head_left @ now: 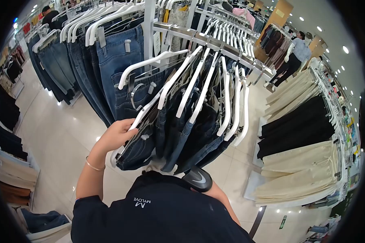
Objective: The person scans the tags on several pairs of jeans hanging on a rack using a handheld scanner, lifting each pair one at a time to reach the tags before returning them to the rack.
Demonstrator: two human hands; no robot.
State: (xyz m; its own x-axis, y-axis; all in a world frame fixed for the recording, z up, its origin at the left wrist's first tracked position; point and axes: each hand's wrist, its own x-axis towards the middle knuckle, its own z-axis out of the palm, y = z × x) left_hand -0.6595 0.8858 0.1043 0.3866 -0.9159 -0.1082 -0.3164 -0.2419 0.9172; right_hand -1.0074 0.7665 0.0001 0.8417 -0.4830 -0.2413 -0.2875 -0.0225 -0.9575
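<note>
We are gripping a white hanger [148, 109] with our left hand [118, 134], below the metal rail [215, 44] and to its left, and our fingers are clamping on the hanger's sloping arm. Dark blue jeans [134, 156] are hanging at that hanger, low on the near side of the rail, and a grey security tag [145, 137] is sitting on the denim. A silver hook [132, 97] is curving up beside the hanger, apart from the rail. We are wearing a thin bracelet [94, 164] on the left wrist.

We are showing only part of our right arm [220, 195], on the near side of the rail; the right hand is hiding from view, so we are unable to tell how its fingers stand. A black item with a swoosh mark [198, 179] is lying against that arm in our view.

More white hangers [205, 85] are hanging under the rail, bearing dark garments. Blue jeans [121, 60] are hanging to the left of the rail, while black trousers [296, 125] and cream trousers [300, 174] are hanging to its right.
</note>
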